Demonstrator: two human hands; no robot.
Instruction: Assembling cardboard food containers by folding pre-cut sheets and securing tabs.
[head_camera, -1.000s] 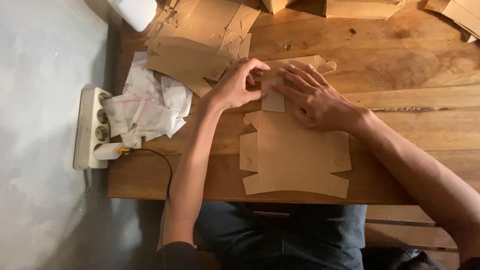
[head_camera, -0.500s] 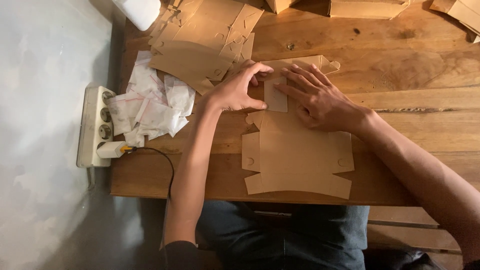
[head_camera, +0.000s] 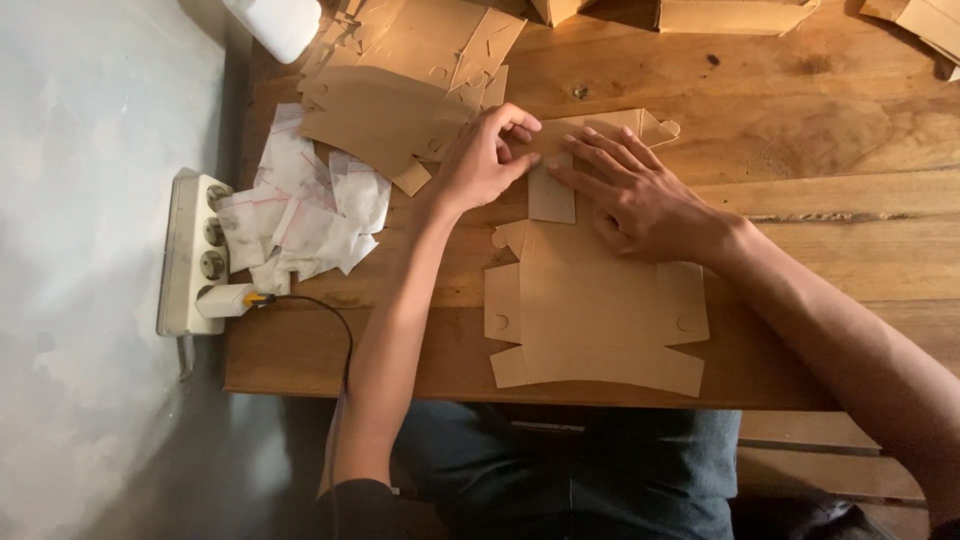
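Observation:
A flat brown cardboard box blank (head_camera: 592, 310) lies on the wooden table (head_camera: 820, 130), its near end at the table's front edge. My left hand (head_camera: 486, 160) pinches and presses the blank's far flap with curled fingers. My right hand (head_camera: 640, 195) lies flat, fingers spread, pressing the blank's upper part just right of a small folded tab (head_camera: 551, 195). Both hands meet at the far end of the blank.
A stack of more cardboard blanks (head_camera: 400, 90) lies at the far left. Crumpled white plastic bags (head_camera: 300, 215) sit by the left edge. A white power strip (head_camera: 192, 252) with a plugged cable lies on the floor. More cardboard pieces (head_camera: 730, 14) line the far edge.
My left hand's fingers have curled in tighter over the far flap. The hands and blank have otherwise kept their places.

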